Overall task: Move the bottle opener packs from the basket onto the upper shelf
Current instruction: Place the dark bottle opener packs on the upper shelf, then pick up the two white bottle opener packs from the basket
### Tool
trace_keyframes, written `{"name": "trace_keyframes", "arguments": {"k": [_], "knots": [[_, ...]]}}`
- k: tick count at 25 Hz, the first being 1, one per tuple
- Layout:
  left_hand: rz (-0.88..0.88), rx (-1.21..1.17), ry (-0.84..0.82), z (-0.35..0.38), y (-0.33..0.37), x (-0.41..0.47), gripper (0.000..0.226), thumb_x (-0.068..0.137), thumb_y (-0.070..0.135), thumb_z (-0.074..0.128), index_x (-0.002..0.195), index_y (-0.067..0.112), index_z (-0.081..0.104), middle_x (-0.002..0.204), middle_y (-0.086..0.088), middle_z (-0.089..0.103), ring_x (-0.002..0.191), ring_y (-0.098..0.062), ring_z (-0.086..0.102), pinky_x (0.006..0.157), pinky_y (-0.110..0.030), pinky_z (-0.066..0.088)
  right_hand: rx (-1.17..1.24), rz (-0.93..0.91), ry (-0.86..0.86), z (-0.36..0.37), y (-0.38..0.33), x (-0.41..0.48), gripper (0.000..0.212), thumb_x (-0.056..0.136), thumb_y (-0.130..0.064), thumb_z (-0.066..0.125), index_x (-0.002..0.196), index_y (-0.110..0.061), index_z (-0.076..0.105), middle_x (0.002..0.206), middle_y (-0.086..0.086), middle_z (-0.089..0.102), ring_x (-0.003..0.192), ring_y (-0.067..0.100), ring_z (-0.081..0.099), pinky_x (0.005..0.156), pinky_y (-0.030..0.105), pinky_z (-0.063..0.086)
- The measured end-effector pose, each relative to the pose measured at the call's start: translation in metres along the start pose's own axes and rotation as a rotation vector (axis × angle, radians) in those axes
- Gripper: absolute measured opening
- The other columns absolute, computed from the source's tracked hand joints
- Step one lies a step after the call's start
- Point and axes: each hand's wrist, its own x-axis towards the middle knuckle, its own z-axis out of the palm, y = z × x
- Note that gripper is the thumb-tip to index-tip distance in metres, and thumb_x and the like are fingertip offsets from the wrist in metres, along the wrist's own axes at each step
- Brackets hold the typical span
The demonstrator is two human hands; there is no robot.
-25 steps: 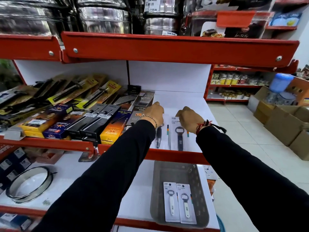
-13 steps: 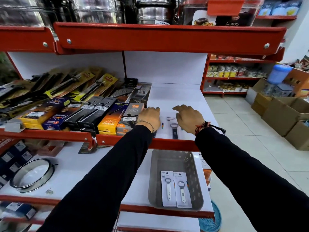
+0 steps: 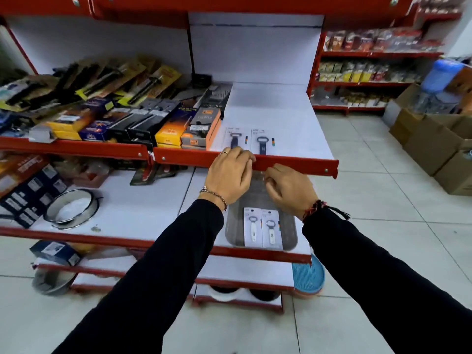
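Observation:
Two bottle opener packs with dark handles lie side by side on the white upper shelf, just behind its red front lip. A grey basket stands on the lower shelf and holds two packs with white-handled openers. My left hand hangs in front of the red lip, fingers loosely curled, holding nothing. My right hand is just below the lip, above the basket's far end, fingers bent and empty.
Boxed and carded kitchen tools fill the upper shelf left of the packs. A metal ring and dark boxes lie on the lower shelf at left. Cardboard boxes stand on the tiled floor at right.
Both hands have pulled back from the packs on the upper shelf and dropped to the red lip, above the basket. The view has tilted downward.

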Motion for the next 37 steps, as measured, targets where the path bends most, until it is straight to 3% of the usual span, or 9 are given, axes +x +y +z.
{"name": "trace_keyframes", "arguments": {"k": [10,16,19,21,25,28,31,34,37], "knots": [[-0.158,0.007,-0.524,0.123,-0.023,-0.044,0.033,0.097,0.021,0.043,0.124,0.014,0.06,0.124,-0.008,0.064,0.113,-0.028,0.058,0.091,-0.038,0.052,0.006,0.298,-0.412,0.103,0.058,-0.05,0.025,0.092,-0.026,0.045,0.098,-0.008,0.062,0.099,0.012,0.062,0.083,0.032,0.064,0.064,0.035,0.051],[-0.214,0.058,-0.819,0.207,-0.052,-0.028,0.039,0.097,0.02,0.046,0.134,0.008,0.051,0.137,-0.014,0.053,0.125,-0.035,0.053,0.095,-0.044,0.052,0.002,0.366,-0.606,0.172,0.096,-0.028,0.031,0.09,-0.017,0.046,0.114,-0.009,0.063,0.12,0.017,0.065,0.106,0.038,0.063,0.085,0.041,0.055],[-0.201,0.107,-0.947,0.237,-0.063,-0.024,0.042,0.099,0.026,0.044,0.136,0.007,0.051,0.143,-0.013,0.047,0.132,-0.033,0.047,0.106,-0.046,0.046,-0.21,0.275,-0.731,0.204,0.105,-0.025,0.045,0.085,-0.022,0.055,0.128,-0.01,0.059,0.138,0.014,0.059,0.132,0.033,0.05,0.117,0.049,0.028],[-0.205,0.147,-0.996,0.252,-0.072,-0.022,0.046,0.098,0.033,0.047,0.137,0.008,0.05,0.146,-0.011,0.044,0.136,-0.032,0.042,0.11,-0.045,0.041,-0.329,0.236,-0.769,0.217,0.11,-0.023,0.049,0.086,-0.025,0.055,0.133,-0.013,0.056,0.144,0.008,0.054,0.143,0.029,0.038,0.123,0.056,0.004],[-0.158,0.18,-0.982,0.265,-0.076,-0.021,0.049,0.097,0.037,0.052,0.137,0.01,0.049,0.146,-0.009,0.044,0.138,-0.029,0.04,0.112,-0.044,0.036,-0.277,0.295,-0.781,0.227,0.117,-0.019,0.049,0.089,-0.026,0.049,0.136,-0.015,0.051,0.14,0.006,0.055,0.138,0.029,0.043,0.121,0.058,0.001],[-0.154,0.186,-0.928,0.261,-0.074,-0.016,0.045,0.096,0.032,0.052,0.134,0.009,0.052,0.142,-0.011,0.047,0.133,-0.031,0.045,0.109,-0.043,0.037,-0.175,0.324,-0.686,0.222,0.119,-0.016,0.041,0.087,-0.022,0.044,0.126,-0.012,0.054,0.128,0.009,0.057,0.123,0.032,0.055,0.116,0.05,0.023],[-0.174,0.147,-0.844,0.242,-0.07,-0.008,0.036,0.096,0.021,0.05,0.128,0.008,0.057,0.142,-0.013,0.047,0.127,-0.035,0.051,0.106,-0.043,0.041,0.027,0.395,-0.597,0.2,0.118,-0.017,0.039,0.092,-0.02,0.041,0.126,-0.008,0.058,0.132,0.01,0.048,0.108,0.033,0.062,0.092,0.039,0.051],[-0.26,0.062,-0.8,0.218,-0.062,-0.009,0.032,0.097,0.015,0.045,0.127,0.011,0.056,0.139,-0.011,0.054,0.119,-0.036,0.059,0.099,-0.041,0.048,0.102,0.371,-0.57,0.168,0.11,-0.021,0.042,0.093,-0.011,0.038,0.132,-0.012,0.055,0.137,0.012,0.047,0.103,0.035,0.064,0.082,0.04,0.057],[-0.287,0.057,-0.733,0.184,-0.048,-0.019,0.029,0.097,0.016,0.046,0.124,0.013,0.055,0.119,-0.014,0.068,0.105,-0.038,0.066,0.085,-0.04,0.053,0.08,0.329,-0.569,0.135,0.092,-0.027,0.053,0.088,-0.002,0.038,0.138,-0.016,0.048,0.125,0.019,0.058,0.097,0.038,0.063,0.075,0.046,0.057]]}}
